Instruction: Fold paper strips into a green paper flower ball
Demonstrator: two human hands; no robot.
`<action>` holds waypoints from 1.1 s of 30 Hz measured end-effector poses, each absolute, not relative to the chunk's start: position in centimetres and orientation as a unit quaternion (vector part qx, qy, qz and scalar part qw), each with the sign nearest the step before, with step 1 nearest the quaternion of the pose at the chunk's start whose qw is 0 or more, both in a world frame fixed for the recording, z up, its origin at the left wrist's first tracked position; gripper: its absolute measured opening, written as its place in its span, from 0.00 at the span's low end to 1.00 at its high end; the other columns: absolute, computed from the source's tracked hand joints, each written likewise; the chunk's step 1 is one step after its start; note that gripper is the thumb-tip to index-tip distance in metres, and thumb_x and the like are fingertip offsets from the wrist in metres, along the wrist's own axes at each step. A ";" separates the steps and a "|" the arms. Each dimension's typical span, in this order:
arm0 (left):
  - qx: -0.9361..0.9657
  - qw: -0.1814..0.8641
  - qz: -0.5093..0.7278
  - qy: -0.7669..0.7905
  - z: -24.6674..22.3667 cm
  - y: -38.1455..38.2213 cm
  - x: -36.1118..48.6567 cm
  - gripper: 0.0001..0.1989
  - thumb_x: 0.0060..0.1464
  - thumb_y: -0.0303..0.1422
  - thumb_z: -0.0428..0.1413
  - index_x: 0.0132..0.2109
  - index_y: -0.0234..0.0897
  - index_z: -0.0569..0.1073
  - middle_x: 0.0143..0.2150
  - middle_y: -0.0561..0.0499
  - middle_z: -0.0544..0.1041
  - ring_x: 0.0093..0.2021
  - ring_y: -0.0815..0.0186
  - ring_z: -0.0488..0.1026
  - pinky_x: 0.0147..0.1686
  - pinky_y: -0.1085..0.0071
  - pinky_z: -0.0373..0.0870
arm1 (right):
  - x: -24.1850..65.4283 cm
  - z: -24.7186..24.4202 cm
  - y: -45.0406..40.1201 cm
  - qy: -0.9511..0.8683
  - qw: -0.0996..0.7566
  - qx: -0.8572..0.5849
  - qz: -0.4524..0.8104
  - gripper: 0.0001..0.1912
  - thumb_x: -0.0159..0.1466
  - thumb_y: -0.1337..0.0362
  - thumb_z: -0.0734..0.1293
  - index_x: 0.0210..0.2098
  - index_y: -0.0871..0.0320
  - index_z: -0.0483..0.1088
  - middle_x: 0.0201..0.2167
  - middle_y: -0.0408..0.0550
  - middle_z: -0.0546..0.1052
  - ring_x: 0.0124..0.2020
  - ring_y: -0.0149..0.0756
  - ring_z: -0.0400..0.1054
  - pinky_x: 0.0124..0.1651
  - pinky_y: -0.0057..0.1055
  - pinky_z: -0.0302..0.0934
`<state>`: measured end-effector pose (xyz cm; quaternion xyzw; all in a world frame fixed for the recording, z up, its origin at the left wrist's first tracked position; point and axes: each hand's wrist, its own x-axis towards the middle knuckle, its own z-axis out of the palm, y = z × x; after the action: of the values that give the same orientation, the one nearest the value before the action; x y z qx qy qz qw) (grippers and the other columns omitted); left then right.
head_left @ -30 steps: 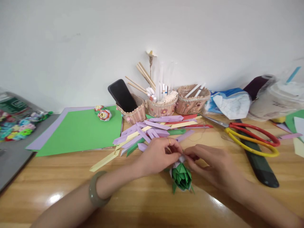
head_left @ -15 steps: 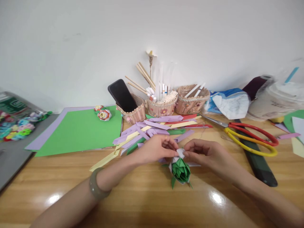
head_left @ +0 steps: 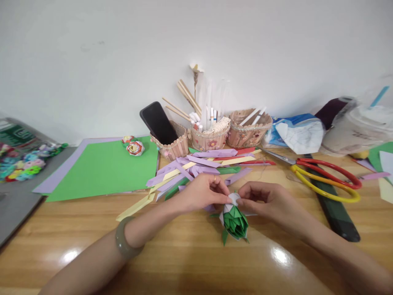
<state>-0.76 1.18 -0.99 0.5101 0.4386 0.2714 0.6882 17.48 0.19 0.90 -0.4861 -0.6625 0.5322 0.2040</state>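
Observation:
A folded green and white paper flower (head_left: 236, 222) is between my two hands, just above or on the wooden table (head_left: 172, 262); its contact with the wood is hard to make out. From the left, my left hand (head_left: 208, 192) pinches the white paper at its upper end between thumb and fingers. My right hand (head_left: 264, 198) pinches the same white part from the other side. Green pointed tips stick out around the flower's sides and base. Behind my left hand lies a heap of folded paper strips (head_left: 208, 162), mostly purple, with yellow, green and red ones.
Large scissors (head_left: 325, 176) and a dark ruler-like bar (head_left: 334, 215) lie at right. Green sheets (head_left: 104, 172) with two small paper flowers (head_left: 135, 148) lie left. Decorated baskets (head_left: 210, 139), one holding a phone (head_left: 159, 123), line the wall. A plastic cup (head_left: 357, 129) stands far right.
The flower has turned or shifted slightly to the right and shows a little more of its white upper part. Both hands keep their pinch on it.

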 end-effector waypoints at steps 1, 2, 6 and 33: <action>0.510 0.686 0.273 0.441 -1.0 1.1 -0.7 0.13 0.32 0.34 0.65 0.24 0.32 0.69 0.20 0.55 0.72 0.21 0.74 0.67 0.23 0.75 0.64 | 17.4 0.8 0.1 -0.675 0.210 -0.487 0.513 0.14 0.54 0.54 0.66 0.25 0.61 0.69 0.21 0.43 0.71 0.24 0.30 0.64 0.26 0.27 0.58; 0.509 0.684 0.275 0.444 -1.0 1.1 -0.7 0.13 0.33 0.33 0.65 0.24 0.32 0.69 0.20 0.55 0.71 0.20 0.74 0.67 0.23 0.75 0.64 | 17.4 0.8 0.0 -0.687 0.215 -0.489 0.493 0.14 0.55 0.55 0.65 0.25 0.61 0.69 0.22 0.44 0.72 0.24 0.31 0.65 0.27 0.27 0.58; 0.520 0.659 0.289 0.461 -0.8 0.9 -0.5 0.08 0.37 0.28 0.62 0.23 0.33 0.68 0.20 0.56 0.70 0.21 0.74 0.66 0.23 0.76 0.63 | 17.2 0.7 -0.4 -0.721 0.222 -0.492 0.435 0.12 0.58 0.58 0.63 0.27 0.60 0.70 0.24 0.46 0.75 0.25 0.32 0.66 0.28 0.28 0.59; 0.618 0.622 0.258 0.406 1.0 -0.7 -0.1 0.34 0.38 0.39 0.63 0.54 0.39 0.64 0.52 0.44 0.68 0.49 0.56 0.67 0.47 0.61 0.63 | 18.1 1.0 -1.3 -0.830 0.406 -0.366 0.112 0.08 0.58 0.73 0.63 0.34 0.54 0.67 0.27 0.43 0.76 0.27 0.31 0.70 0.29 0.25 0.63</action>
<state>-0.12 -0.68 1.02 0.6178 0.4063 0.2580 0.6217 18.08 -1.32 0.96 -0.3657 -0.8299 0.1123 0.4061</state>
